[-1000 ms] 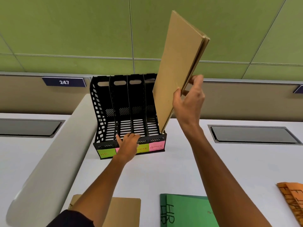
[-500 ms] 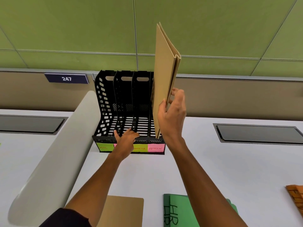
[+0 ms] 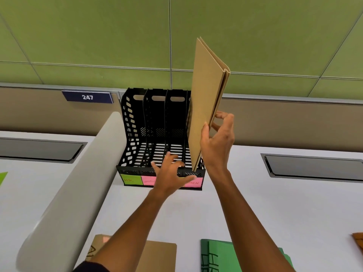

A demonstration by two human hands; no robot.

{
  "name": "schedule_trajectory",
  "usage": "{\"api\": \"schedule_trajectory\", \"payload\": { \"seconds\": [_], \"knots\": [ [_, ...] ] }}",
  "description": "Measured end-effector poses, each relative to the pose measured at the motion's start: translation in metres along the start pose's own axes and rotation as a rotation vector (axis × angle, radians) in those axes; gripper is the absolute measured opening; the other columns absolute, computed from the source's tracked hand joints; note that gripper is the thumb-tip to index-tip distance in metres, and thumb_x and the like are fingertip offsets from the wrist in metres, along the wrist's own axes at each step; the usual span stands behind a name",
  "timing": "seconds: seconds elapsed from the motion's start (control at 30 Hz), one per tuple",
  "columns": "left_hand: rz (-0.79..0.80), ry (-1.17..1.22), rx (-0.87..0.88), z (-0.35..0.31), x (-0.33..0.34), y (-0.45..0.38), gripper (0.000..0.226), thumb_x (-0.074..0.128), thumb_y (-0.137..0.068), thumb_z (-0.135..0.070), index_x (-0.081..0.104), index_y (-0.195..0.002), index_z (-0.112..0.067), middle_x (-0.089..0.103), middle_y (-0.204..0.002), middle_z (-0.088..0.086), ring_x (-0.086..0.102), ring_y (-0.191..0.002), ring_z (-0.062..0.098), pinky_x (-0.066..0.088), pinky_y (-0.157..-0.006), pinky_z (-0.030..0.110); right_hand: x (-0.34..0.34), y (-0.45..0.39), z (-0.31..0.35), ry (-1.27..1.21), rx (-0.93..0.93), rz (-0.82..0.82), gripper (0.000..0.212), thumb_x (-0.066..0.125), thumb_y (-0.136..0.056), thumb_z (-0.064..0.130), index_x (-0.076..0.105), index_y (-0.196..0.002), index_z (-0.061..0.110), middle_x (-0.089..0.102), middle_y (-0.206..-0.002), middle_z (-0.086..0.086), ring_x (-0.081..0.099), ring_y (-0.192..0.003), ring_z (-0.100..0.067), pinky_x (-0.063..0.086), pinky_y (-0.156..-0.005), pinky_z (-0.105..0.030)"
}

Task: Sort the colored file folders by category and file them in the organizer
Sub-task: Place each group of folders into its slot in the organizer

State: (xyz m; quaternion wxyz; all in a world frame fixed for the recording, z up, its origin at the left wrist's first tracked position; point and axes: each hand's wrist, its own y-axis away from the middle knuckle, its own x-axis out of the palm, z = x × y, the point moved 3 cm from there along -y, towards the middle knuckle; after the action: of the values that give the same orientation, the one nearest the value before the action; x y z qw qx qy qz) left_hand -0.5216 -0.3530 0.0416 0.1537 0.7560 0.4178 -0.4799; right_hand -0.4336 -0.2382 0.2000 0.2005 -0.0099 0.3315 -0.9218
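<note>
A black slotted organizer [image 3: 137, 134] stands at the back of the white desk, with green and pink labels along its front lip. My right hand [image 3: 218, 142] grips a brown folder [image 3: 206, 99] upright; its lower corner sits in the rightmost slot. My left hand [image 3: 170, 173] rests on the organizer's front lip, fingers spread, covering the third label. Near the front edge lie another brown folder [image 3: 157, 256], a green folder [image 3: 220, 256] with black writing, and an orange folder [image 3: 358, 242] at the far right.
A grey rounded divider [image 3: 74, 189] runs diagonally on the left of the organizer. Two dark recessed panels [image 3: 314, 165] sit in the desk on either side. A green wall with a "247" plate [image 3: 87, 97] stands behind. A green scrap [image 3: 3, 177] shows at the left edge.
My right hand has turned the brown folder from tilted to upright and lowered its bottom corner into the rightmost slot. My left hand stayed on the organizer's front.
</note>
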Motion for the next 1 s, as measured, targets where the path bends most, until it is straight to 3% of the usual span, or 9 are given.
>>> {"api": "schedule_trajectory", "payload": {
  "seconds": [0.1,0.2,0.3,0.4,0.5,0.6,0.7,0.87,1.0],
  "knots": [
    [-0.037,0.094,-0.026,-0.02,0.006,-0.002,0.049,0.069,-0.07,-0.068,0.065,-0.098,-0.028,0.06,-0.112,-0.016,0.056,-0.113,0.008,0.0,-0.112,0.07,0.0,-0.004,0.001,-0.004,0.012,0.055,0.036,0.062,-0.089,0.009,0.04,-0.112,0.024,0.045,-0.112,0.016,0.061,-0.092,0.002,0.057,-0.073,-0.03],
    [-0.05,0.078,-0.056,-0.027,0.007,-0.007,0.038,0.065,-0.08,-0.06,0.063,-0.106,-0.033,0.068,-0.103,-0.016,0.062,-0.102,0.006,0.006,-0.11,0.071,0.001,-0.009,0.003,0.036,-0.004,0.126,0.053,0.063,-0.087,0.01,0.033,-0.127,0.027,0.046,-0.121,0.011,0.062,-0.089,-0.004,0.057,-0.069,-0.026],
    [-0.019,0.025,-0.062,-0.032,0.007,-0.01,0.029,0.057,-0.09,-0.05,0.056,-0.114,-0.034,0.071,-0.092,-0.012,0.065,-0.095,0.011,0.011,-0.111,0.071,-0.001,-0.024,0.007,0.206,-0.097,0.225,0.09,0.067,-0.078,0.011,0.011,-0.144,0.035,0.045,-0.132,0.004,0.061,-0.072,-0.009,0.054,-0.061,-0.028],
    [-0.023,0.001,-0.052,-0.036,0.008,-0.009,0.025,0.054,-0.093,-0.041,0.055,-0.116,-0.032,0.069,-0.079,-0.009,0.066,-0.087,0.015,0.016,-0.111,0.071,-0.003,-0.045,0.015,0.365,-0.214,0.292,0.11,0.069,-0.071,0.015,-0.006,-0.149,0.034,0.046,-0.132,-0.005,0.056,-0.062,-0.017,0.049,-0.056,-0.03],
    [-0.021,0.012,-0.063,-0.038,0.007,-0.009,0.023,0.053,-0.094,-0.035,0.054,-0.117,-0.031,0.066,-0.072,-0.008,0.066,-0.082,0.016,0.016,-0.111,0.07,-0.004,-0.069,0.024,0.379,-0.262,0.293,0.114,0.069,-0.069,0.02,-0.011,-0.15,0.029,0.058,-0.107,0.001,0.049,-0.056,-0.011,0.041,-0.052,-0.023],
    [0.005,0.016,-0.062,-0.038,0.005,-0.009,0.024,0.051,-0.095,-0.034,0.053,-0.119,-0.031,0.069,-0.077,-0.007,0.066,-0.085,0.015,0.017,-0.113,0.068,-0.004,-0.093,0.039,0.343,-0.349,0.291,0.1,0.069,-0.071,0.027,0.008,-0.15,0.028,0.045,-0.072,0.018,0.042,-0.048,-0.001,0.034,-0.045,-0.018],
    [0.031,0.029,-0.062,-0.037,0.001,-0.009,0.026,0.052,-0.096,-0.034,0.052,-0.122,-0.03,0.071,-0.089,-0.006,0.066,-0.093,0.016,0.019,-0.113,0.066,-0.008,-0.118,0.05,0.329,-0.391,0.454,0.067,0.072,-0.072,0.049,0.043,-0.127,0.025,0.058,-0.101,0.008,0.059,-0.074,-0.013,0.056,-0.067,-0.033],
    [0.045,0.057,-0.088,-0.037,-0.005,-0.013,0.028,0.057,-0.095,-0.035,0.054,-0.121,-0.026,0.071,-0.102,-0.005,0.063,-0.102,0.017,0.029,-0.11,0.059,-0.021,-0.144,0.054,0.333,-0.379,0.696,0.071,0.069,-0.068,0.066,0.065,-0.115,0.013,0.045,-0.135,0.001,0.058,-0.101,-0.012,0.054,-0.084,-0.024],
    [0.004,0.096,-0.145,-0.04,-0.006,-0.016,0.027,0.063,-0.092,-0.033,0.06,-0.116,-0.022,0.071,-0.103,-0.003,0.062,-0.104,0.019,0.032,-0.108,0.057,-0.02,-0.143,0.055,0.382,-0.38,0.735,0.061,0.071,-0.065,0.061,0.068,-0.1,0.011,0.054,-0.13,0.0,0.06,-0.097,-0.018,0.055,-0.085,-0.033]
  ]
}}
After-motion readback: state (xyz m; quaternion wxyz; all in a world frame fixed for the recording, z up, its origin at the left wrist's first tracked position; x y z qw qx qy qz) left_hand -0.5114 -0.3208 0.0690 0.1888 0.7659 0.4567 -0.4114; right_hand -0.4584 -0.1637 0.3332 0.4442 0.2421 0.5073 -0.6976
